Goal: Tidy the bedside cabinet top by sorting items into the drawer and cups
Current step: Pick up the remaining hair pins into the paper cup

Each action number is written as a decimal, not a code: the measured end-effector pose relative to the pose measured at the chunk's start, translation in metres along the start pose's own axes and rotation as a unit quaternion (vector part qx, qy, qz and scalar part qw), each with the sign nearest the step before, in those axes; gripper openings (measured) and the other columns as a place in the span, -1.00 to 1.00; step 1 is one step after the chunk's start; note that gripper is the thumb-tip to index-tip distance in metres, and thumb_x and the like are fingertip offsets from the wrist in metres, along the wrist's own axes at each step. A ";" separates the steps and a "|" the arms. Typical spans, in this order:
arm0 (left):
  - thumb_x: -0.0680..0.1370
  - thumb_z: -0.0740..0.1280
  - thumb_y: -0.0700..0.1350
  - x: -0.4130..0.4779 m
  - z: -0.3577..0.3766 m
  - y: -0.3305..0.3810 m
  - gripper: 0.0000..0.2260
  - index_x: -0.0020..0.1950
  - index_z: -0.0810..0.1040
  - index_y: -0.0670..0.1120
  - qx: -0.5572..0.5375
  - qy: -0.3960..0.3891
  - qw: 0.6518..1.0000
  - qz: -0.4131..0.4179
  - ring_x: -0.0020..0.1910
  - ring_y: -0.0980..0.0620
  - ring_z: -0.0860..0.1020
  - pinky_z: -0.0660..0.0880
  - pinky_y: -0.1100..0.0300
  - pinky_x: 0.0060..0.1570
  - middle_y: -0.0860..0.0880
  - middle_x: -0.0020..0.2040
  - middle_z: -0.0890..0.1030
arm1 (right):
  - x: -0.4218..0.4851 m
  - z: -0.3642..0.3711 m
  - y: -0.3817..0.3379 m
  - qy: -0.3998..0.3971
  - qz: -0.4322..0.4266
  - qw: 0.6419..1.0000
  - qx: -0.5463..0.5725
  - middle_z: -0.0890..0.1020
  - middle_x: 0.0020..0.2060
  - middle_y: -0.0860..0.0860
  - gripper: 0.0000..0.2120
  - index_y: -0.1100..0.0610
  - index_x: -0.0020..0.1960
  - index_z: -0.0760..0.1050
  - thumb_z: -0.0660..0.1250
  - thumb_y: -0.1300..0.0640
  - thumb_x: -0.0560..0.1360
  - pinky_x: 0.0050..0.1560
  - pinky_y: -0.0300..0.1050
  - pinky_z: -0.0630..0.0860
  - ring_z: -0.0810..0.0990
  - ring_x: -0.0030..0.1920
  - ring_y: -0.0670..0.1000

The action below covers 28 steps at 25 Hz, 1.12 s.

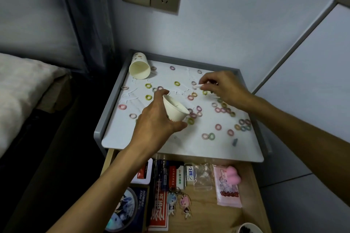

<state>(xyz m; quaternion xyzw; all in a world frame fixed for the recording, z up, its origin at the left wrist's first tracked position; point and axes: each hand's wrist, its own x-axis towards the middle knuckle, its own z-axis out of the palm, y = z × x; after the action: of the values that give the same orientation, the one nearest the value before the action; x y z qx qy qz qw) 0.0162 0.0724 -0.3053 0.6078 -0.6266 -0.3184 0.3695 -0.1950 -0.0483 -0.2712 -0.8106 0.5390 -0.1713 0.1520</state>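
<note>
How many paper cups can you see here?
3. One lies tipped over at the cabinet top's back left corner, one is held in the left hand, and a third's rim peeks in at the bottom edge. Others may be hidden.

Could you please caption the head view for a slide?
Left hand tilts a paper cup while right hand pinches a small white item above scattered hair ties.

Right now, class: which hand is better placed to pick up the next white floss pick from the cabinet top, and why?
The right hand. It is already pinching a floss pick among the scattered picks, while the left hand is occupied holding the paper cup tilted toward it.
</note>
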 end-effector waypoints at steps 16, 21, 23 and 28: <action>0.31 0.60 -0.07 0.003 0.005 -0.001 -0.21 0.41 0.25 0.10 -0.018 0.018 1.000 0.018 0.02 0.06 0.49 0.43 0.28 -0.12 0.11 0.12 0.47 | 0.013 0.016 0.083 -0.049 0.163 0.985 -0.032 0.56 0.24 0.10 -0.70 -0.03 0.24 0.52 0.39 0.00 0.52 0.15 -0.09 0.48 0.56 0.17 0.09; 0.31 0.60 -0.06 0.007 0.004 -0.002 -0.24 0.39 0.25 0.09 -0.023 0.020 0.999 0.015 0.03 0.03 0.51 0.43 0.26 -0.15 0.08 0.12 0.50 | 0.021 0.046 0.102 -0.007 0.159 0.987 -0.036 0.53 0.14 0.13 -0.65 0.08 0.21 0.54 0.46 0.03 0.46 0.06 -0.15 0.40 0.51 0.12 0.10; 0.31 0.59 -0.06 0.008 0.004 -0.002 -0.24 0.39 0.25 0.09 -0.023 0.019 0.999 0.010 0.02 0.03 0.51 0.43 0.23 -0.13 0.09 0.11 0.48 | 0.022 0.050 0.098 0.027 0.178 0.984 -0.007 0.58 -0.06 0.07 -0.80 0.16 0.06 0.56 0.46 0.14 0.47 -0.09 -0.21 0.35 0.55 -0.03 0.07; 0.31 0.59 -0.06 0.007 0.005 0.000 -0.23 0.41 0.25 0.09 -0.026 0.015 1.000 0.008 0.01 0.03 0.50 0.43 0.22 -0.11 0.10 0.11 0.46 | 0.014 0.042 0.099 -0.003 0.188 0.982 0.001 0.58 -0.19 0.00 -0.86 0.16 -0.02 0.59 0.48 0.17 0.45 -0.29 -0.40 0.34 0.54 -0.19 -0.07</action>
<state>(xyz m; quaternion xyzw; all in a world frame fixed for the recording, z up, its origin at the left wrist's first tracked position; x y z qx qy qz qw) 0.0119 0.0651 -0.3078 0.5977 -0.6175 -0.3218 0.3973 -0.2526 -0.0959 -0.3495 -0.6949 0.6812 -0.1379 0.1843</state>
